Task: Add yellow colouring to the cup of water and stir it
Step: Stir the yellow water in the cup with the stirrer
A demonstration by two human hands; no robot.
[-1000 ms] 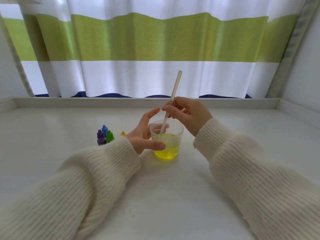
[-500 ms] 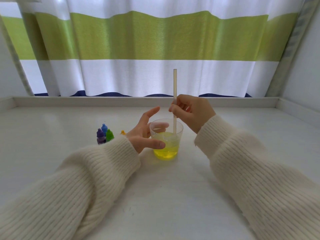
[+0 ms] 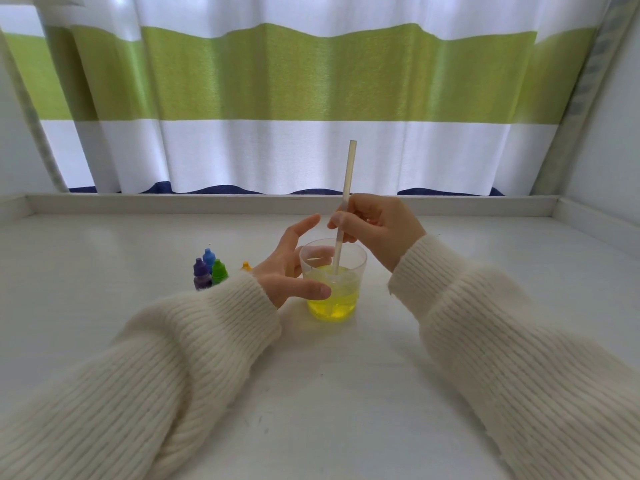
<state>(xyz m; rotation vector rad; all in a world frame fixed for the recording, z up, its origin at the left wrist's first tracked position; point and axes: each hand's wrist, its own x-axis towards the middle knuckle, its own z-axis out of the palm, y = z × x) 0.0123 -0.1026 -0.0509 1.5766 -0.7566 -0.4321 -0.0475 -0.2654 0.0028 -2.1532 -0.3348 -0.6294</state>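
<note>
Cup (image 3: 333, 278) on the white table (image 3: 346, 393) already holds evenly yellow water, so colouring looks added. The right hand (image 3: 377, 226) pinches the straw (image 3: 344, 209) dipped in it; the left hand (image 3: 291, 268) steadies the cup with thumb and fingers. Only stirring seems left.

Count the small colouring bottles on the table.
4: purple bottle nearest, blue bottle behind it, green bottle to their right, yellow bottle mostly hidden behind the left hand. More may be hidden.

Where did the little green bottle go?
In the head view, the green bottle stands on the white table, left of the cup, beside the purple bottle and blue bottle.
</note>
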